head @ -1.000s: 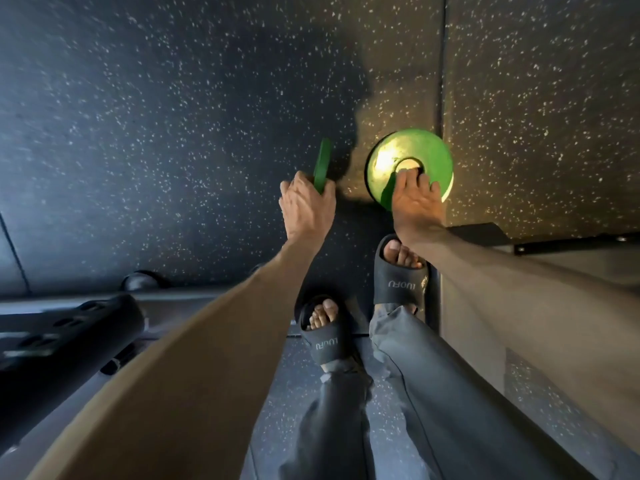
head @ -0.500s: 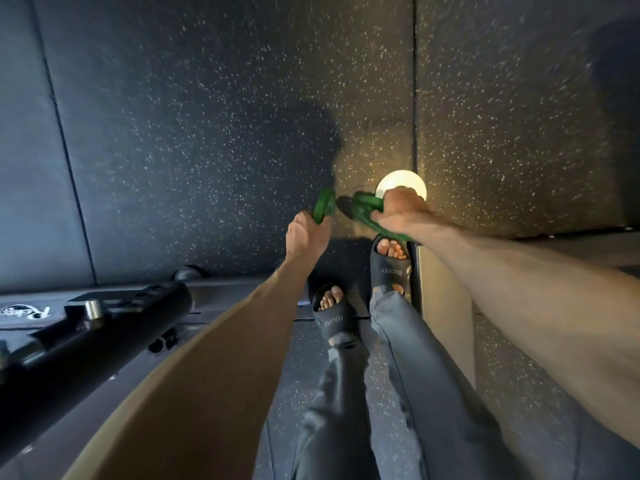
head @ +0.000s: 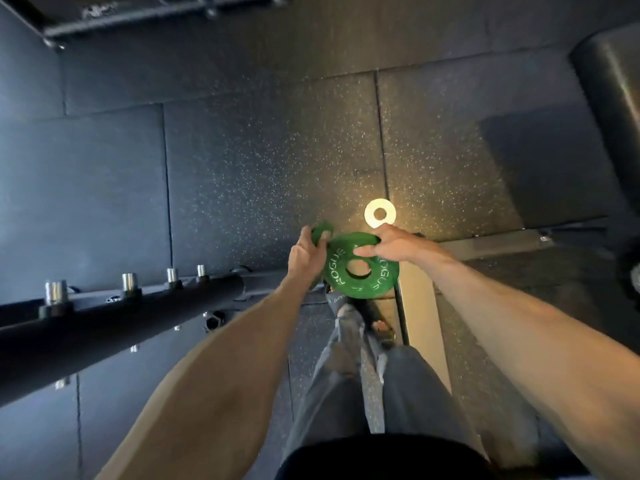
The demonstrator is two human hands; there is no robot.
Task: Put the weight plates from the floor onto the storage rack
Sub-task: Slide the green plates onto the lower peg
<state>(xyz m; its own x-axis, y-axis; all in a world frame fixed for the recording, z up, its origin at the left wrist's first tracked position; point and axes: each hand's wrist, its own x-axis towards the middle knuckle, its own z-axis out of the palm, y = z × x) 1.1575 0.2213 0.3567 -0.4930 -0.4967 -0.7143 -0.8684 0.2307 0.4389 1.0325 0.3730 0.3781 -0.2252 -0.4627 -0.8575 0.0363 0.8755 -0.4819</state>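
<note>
My right hand [head: 394, 244] grips the far rim of a large green weight plate [head: 362, 268] with white lettering, held flat in the air above my feet. My left hand [head: 306, 254] holds a smaller green plate [head: 322, 232] just left of it, mostly hidden by my fingers; the two plates seem to touch. A small white plate [head: 380, 213] lies flat on the speckled rubber floor in a patch of light, just beyond my right hand. The black storage rack beam [head: 104, 327] with several chrome pegs [head: 129, 281] runs along the left.
My legs and black slides [head: 375, 323] stand below the plates. A pale platform edge [head: 420, 306] runs beside my right foot. A black padded roller [head: 613, 91] sits at the upper right, and a dark frame bar [head: 138, 15] crosses the top left.
Both hands have risen from the floor with the green plates. The large plate now lies flat in my right hand, uncovering the white plate beneath. My view has pulled back and up.
</note>
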